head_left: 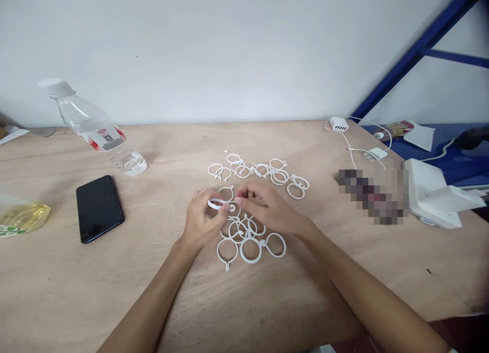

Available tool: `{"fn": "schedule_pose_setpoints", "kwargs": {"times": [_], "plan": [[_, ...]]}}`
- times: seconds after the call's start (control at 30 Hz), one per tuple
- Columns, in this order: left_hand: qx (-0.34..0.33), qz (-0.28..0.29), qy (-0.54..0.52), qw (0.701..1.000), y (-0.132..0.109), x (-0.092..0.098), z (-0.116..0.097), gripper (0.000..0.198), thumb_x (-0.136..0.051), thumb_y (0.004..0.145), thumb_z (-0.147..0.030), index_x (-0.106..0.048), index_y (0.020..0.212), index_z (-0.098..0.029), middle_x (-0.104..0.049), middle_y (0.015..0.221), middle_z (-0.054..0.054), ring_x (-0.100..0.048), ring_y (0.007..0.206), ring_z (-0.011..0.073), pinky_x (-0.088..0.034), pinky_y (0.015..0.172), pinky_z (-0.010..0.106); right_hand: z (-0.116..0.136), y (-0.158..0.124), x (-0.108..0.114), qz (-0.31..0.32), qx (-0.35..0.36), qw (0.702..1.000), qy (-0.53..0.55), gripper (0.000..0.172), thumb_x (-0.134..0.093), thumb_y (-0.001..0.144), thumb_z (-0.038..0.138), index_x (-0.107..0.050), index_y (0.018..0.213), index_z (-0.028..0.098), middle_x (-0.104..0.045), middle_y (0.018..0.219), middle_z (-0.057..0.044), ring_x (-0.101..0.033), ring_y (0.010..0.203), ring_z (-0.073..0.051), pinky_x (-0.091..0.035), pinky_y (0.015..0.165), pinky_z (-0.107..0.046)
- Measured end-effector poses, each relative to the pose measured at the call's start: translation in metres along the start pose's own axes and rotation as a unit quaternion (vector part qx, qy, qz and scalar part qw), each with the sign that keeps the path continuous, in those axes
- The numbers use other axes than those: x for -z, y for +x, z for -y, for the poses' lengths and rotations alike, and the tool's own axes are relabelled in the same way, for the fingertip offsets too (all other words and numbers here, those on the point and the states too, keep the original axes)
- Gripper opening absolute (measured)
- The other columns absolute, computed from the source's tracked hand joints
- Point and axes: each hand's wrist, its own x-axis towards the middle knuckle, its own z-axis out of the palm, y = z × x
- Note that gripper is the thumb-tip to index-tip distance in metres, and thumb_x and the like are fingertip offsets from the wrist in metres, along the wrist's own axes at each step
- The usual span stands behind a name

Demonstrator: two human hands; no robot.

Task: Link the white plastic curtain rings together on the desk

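My left hand (pixel 204 215) pinches a white plastic curtain ring (pixel 214 204) between thumb and fingers, above the wooden table. Close beside it, my right hand (pixel 262 205) has its thumb and forefinger drawn together near the ring's small eyelet (pixel 232 208). What those right fingertips grip, if anything, is too small to make out. Several similar curtain rings (pixel 251 251) lie in a loose group below my hands, some overlapping. Beyond my fingers, another scattered group of white rings (pixel 279 177) rests on the table.
A water bottle (pixel 101 129) and a black phone (pixel 100 208) are on the left, with a bag of yellow liquid (pixel 25 218) at the edge. To the right are white cables with a small adapter (pixel 338 124), a blurred-out item (pixel 370 197) and a white device (pixel 431 195).
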Motion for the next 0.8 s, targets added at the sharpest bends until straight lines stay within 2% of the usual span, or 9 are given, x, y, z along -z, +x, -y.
{"fn": "schedule_pose_setpoints", "kwargs": {"times": [0.13, 0.23, 0.33, 0.43, 0.6, 0.8], "plan": [[0.097, -0.006, -0.068, 0.993, 0.001, 0.000, 0.001, 0.019, -0.053, 0.081, -0.035, -0.058, 0.073, -0.018, -0.057, 0.063, -0.001, -0.050, 0.059, 0.0136, -0.040, 0.059, 0.026, -0.007, 0.000, -0.013, 0.008, -0.047, 0.998, 0.052, 0.029, -0.046, 0.093, 0.041, -0.064, 0.091, 0.018, -0.060, 0.080, -0.001, -0.051, 0.070, -0.013, -0.038, 0.061, -0.026], [0.126, 0.000, -0.107, 0.986, 0.001, 0.000, -0.001, 0.018, -0.053, 0.080, -0.034, -0.058, 0.075, -0.018, -0.056, 0.064, -0.002, -0.050, 0.060, 0.0129, -0.040, 0.059, 0.025, -0.006, -0.001, -0.023, 0.032, -0.065, 0.993, 0.098, 0.034, -0.046, 0.093, 0.047, -0.063, 0.090, 0.018, -0.056, 0.076, 0.000, -0.047, 0.063, -0.011, -0.035, 0.055, -0.024], [0.132, 0.009, -0.123, 0.983, 0.002, 0.000, -0.001, 0.018, -0.054, 0.080, -0.035, -0.057, 0.075, -0.018, -0.057, 0.067, -0.001, -0.052, 0.063, 0.0138, -0.041, 0.062, 0.026, -0.001, 0.001, -0.029, 0.023, -0.060, 0.990, 0.122, 0.034, -0.043, 0.095, 0.045, -0.059, 0.081, 0.018, -0.050, 0.070, 0.002, -0.043, 0.061, -0.011, -0.033, 0.054, -0.024], [0.134, 0.025, -0.121, 0.983, 0.002, 0.001, -0.001, 0.021, -0.054, 0.080, -0.038, -0.056, 0.074, -0.018, -0.056, 0.067, -0.001, -0.052, 0.064, 0.0152, -0.042, 0.064, 0.028, 0.001, 0.002, -0.029, 0.017, -0.042, 0.993, 0.107, 0.034, -0.043, 0.096, 0.040, -0.054, 0.073, 0.018, -0.049, 0.069, 0.002, -0.045, 0.065, -0.011, -0.035, 0.060, -0.025], [0.110, 0.044, -0.084, 0.989, 0.004, 0.002, -0.002, 0.026, -0.052, 0.082, -0.043, -0.059, 0.075, -0.018, -0.062, 0.073, 0.002, -0.055, 0.071, 0.0181, -0.041, 0.071, 0.032, -0.002, 0.000, -0.021, 0.009, -0.027, 0.998, 0.049, 0.032, -0.043, 0.096, 0.036, -0.060, 0.076, 0.017, -0.057, 0.077, -0.001, -0.052, 0.074, -0.014, -0.038, 0.069, -0.028], [0.087, 0.086, -0.041, 0.992, 0.005, 0.001, -0.002, 0.036, -0.045, 0.084, -0.046, -0.062, 0.068, -0.018, -0.063, 0.065, 0.003, -0.055, 0.069, 0.0197, -0.038, 0.075, 0.035, -0.004, -0.003, -0.014, 0.016, -0.019, 0.999, 0.027, 0.027, -0.045, 0.095, 0.028, -0.061, 0.076, 0.017, -0.058, 0.076, -0.001, -0.053, 0.075, -0.014, -0.039, 0.073, -0.027]]}}
